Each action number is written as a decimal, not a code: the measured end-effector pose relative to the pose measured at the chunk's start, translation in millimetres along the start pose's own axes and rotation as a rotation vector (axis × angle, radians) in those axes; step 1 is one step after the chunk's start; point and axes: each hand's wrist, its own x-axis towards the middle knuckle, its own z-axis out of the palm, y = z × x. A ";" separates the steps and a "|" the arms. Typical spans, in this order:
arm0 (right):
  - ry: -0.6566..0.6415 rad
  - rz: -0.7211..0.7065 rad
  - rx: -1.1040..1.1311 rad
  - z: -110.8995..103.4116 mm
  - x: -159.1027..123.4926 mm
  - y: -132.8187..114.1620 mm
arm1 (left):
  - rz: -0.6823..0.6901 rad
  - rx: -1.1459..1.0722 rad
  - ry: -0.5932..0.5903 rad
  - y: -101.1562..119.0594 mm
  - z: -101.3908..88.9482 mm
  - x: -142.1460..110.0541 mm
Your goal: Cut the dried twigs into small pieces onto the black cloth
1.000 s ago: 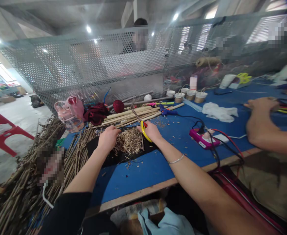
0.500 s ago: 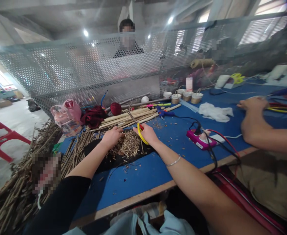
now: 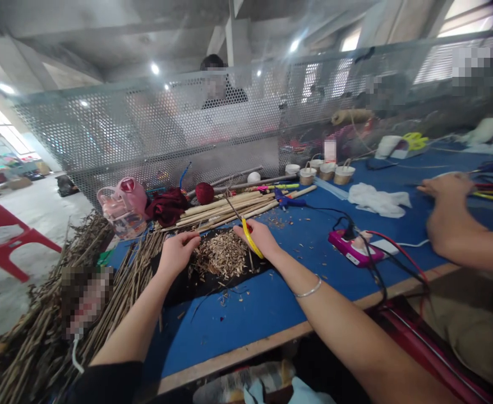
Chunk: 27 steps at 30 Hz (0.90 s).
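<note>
My right hand is closed around the yellow-handled scissors, whose blades point up and away over the light sticks. To the left, my left hand has its fingertips pinched together by the pile's left edge; whatever they may hold is too small to make out. Between both hands lies a heap of short cut stem pieces on a black cloth. Long dry brown stems lie beside my left forearm. Pale peeled sticks are bundled beyond the heap.
A blue glue gun and a magenta power strip with cables lie to the right. White glove-like cloth, small pots and a co-worker's arm are further right. A pink bottle and dark red cloth stand back left.
My left hand has drawn back left, away from the heap's middle, its fingers now pinched. The right hand keeps hold of the scissors. The whole view has shifted slightly.
</note>
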 end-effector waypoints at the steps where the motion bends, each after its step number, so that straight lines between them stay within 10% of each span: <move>1: -0.037 -0.015 -0.008 -2.1 -1.5 -2.3 | -0.102 -0.132 0.019 -2.4 1.9 -5.7; 7: -0.337 -0.080 -0.117 -21.3 -14.1 -20.2 | -0.379 -0.626 -0.041 -9.3 17.8 -32.9; 19: -0.708 -0.066 -0.085 -40.7 -11.9 -42.5 | -0.346 -0.555 -0.122 -7.6 14.5 -40.4; 27: -0.862 0.214 -0.124 -42.2 -26.8 -50.7 | -0.518 -0.634 -0.359 -10.6 12.6 -42.0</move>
